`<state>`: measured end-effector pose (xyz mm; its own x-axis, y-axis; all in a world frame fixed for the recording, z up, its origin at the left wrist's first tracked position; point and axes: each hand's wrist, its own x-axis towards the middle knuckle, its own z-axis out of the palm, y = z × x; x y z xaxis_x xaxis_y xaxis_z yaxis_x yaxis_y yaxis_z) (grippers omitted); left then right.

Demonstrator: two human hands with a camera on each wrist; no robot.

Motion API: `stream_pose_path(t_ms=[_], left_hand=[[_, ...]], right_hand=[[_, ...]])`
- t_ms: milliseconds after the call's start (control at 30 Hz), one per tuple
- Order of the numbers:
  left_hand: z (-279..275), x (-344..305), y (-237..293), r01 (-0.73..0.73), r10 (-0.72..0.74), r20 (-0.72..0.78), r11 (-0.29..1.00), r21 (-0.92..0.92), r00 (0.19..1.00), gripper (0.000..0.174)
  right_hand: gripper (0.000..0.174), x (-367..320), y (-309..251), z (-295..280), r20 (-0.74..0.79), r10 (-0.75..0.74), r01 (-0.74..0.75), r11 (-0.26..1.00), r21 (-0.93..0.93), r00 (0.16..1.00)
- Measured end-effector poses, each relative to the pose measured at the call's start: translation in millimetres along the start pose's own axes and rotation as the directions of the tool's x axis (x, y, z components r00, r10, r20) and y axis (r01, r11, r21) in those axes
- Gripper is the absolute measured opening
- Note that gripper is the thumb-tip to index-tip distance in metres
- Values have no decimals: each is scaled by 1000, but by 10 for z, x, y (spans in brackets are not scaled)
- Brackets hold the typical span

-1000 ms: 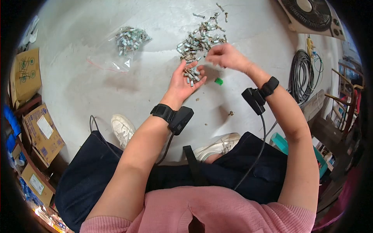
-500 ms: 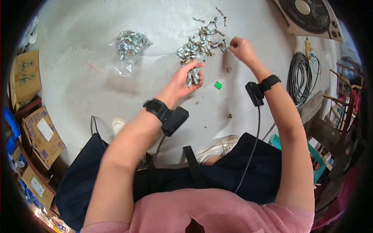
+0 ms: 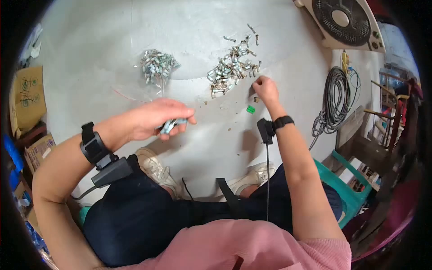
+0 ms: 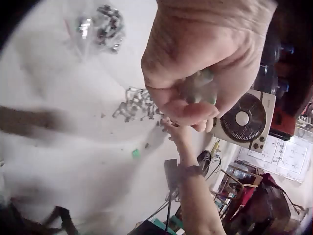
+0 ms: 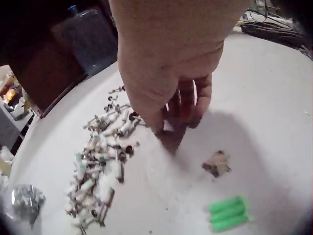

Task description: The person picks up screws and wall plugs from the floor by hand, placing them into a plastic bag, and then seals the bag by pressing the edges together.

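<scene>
My left hand point(image 3: 164, 118) curls round several metal bolts with sleeves point(image 3: 169, 126), in front of the clear bag of similar bolts point(image 3: 157, 65). In the left wrist view its fingers partly cover the blurred bolts. My right hand point(image 3: 266, 90) is just right of the loose bolt pile point(image 3: 227, 72). The right wrist view shows its fingers point(image 5: 183, 105) bent downward near the floor, thumb and forefinger close together; whether anything is between them cannot be seen. Beside that hand lie a small brown scrap point(image 5: 216, 164) and green plugs point(image 5: 229, 213).
A fan point(image 3: 340, 18) stands at the upper right, with coiled cable point(image 3: 334, 101) below it. Cardboard boxes point(image 3: 28, 99) line the left side. A teal stool point(image 3: 348, 198) is at the lower right. Small crumbs dot the pale floor point(image 3: 216, 148).
My left hand has moved away from the loose pile, leftward and toward my body, carrying the bolts. My right hand has moved lower, closer to the brown scrap. The head view has shifted.
</scene>
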<state>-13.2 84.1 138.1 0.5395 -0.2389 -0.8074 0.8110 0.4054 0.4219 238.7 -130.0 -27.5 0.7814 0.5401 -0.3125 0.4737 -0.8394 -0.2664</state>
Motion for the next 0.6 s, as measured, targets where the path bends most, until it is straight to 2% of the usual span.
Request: stream_pose_path(t_ms=[33,100,167,233,267,400,467,500,533,567,600], left_hand=[[-59,44,-141,28,-25,50,997,-66,998,29],[-112,189,-388,66,-49,113,987,-149,992,28],[-156,369,-583,74,-1,207,936,-345,978,28],[-107,566,-701,80,15,223,908,-412,975,28],[-70,676,-734,78,34,225,880,-468,974,28],[-7,1043,-775,89,89,262,798,-597,961,25],[-14,1189,-742,85,101,252,771,-631,962,25],[-22,1252,-718,72,115,235,745,-663,965,24],[-35,1283,-671,58,112,212,748,-661,971,25],[-47,1339,-644,67,107,218,746,-662,970,25],[-67,1411,-623,62,115,213,732,-679,970,25]], right_hand=[[17,-57,-16,-17,11,-6,7,1000,-21,1000],[17,-152,-61,-54,95,122,-130,988,83,988],[18,-108,-75,-55,86,106,-115,988,103,991],[20,32,-90,14,-79,77,-66,990,127,994],[22,90,-114,48,-106,85,-72,990,125,991],[23,152,-234,126,-106,143,-134,987,82,984],[19,111,-161,156,-60,197,-182,964,191,979],[19,43,-205,100,-58,204,-190,964,185,977],[16,-77,-309,-21,115,314,-330,813,480,942],[13,-203,-415,-133,310,354,-465,552,692,882],[11,-325,-497,-207,371,293,-472,483,738,881]])
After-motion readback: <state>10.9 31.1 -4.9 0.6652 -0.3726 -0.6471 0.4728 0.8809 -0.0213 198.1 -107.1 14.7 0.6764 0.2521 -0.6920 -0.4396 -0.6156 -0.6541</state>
